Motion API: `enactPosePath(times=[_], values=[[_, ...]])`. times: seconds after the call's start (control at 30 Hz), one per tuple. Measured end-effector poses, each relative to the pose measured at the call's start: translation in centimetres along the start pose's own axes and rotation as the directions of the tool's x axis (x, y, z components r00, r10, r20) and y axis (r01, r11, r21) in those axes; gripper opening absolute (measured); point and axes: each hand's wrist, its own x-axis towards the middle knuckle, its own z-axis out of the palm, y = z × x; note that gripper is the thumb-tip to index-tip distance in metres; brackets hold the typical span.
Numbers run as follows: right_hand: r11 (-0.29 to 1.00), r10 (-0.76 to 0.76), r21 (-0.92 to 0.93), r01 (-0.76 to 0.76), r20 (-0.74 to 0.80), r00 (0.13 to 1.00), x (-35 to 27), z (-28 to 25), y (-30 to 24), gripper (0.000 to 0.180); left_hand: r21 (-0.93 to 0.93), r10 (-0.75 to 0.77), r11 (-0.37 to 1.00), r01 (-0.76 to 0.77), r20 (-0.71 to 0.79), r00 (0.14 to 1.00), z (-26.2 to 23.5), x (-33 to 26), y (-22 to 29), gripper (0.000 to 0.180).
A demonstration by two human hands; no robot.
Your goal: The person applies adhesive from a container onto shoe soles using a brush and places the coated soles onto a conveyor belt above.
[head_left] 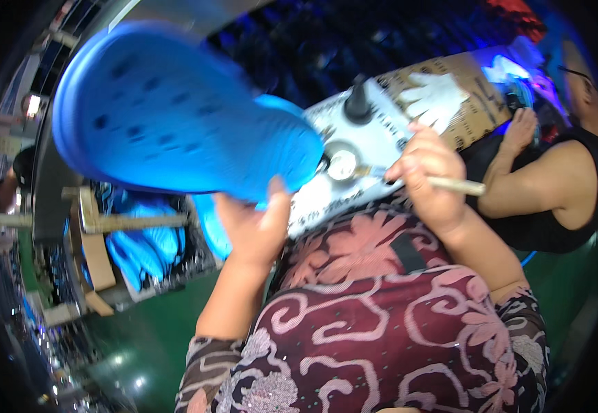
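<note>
My left hand [254, 224] is closed round the narrow end of a blue foam clog [175, 117] with several dark holes in its broad end. It is lifted on the left, large in view. In my right hand [431, 175] is a brush [456, 184] with a pale wooden handle, gripped by the fingers. Its bristle end reaches a small round dish [342, 165] with something whitish in it; I cannot tell whether they touch. The dish sits on a white printed sheet [381, 127]. Behind it stands a black cone-shaped bottle [359, 103]. Another blue piece [213, 227] shows partly behind my left hand.
A white glove [435, 100] lies on brown cardboard [481, 89]. More blue clogs [144, 251] lie at lower left, by an open carton [94, 258] and a wooden bar [137, 221]. A co-worker [553, 179] in a black sleeveless top sits close on my right.
</note>
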Motion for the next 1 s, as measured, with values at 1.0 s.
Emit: enactPosePath(times=[1.0], values=[[0.89,0.44,0.258,-0.375,-0.274,0.855,-7.6,-7.2,7.9,0.024,-0.171,-0.548,0.674,0.719,0.537,0.641,15.2,10.9,-1.0,0.036]])
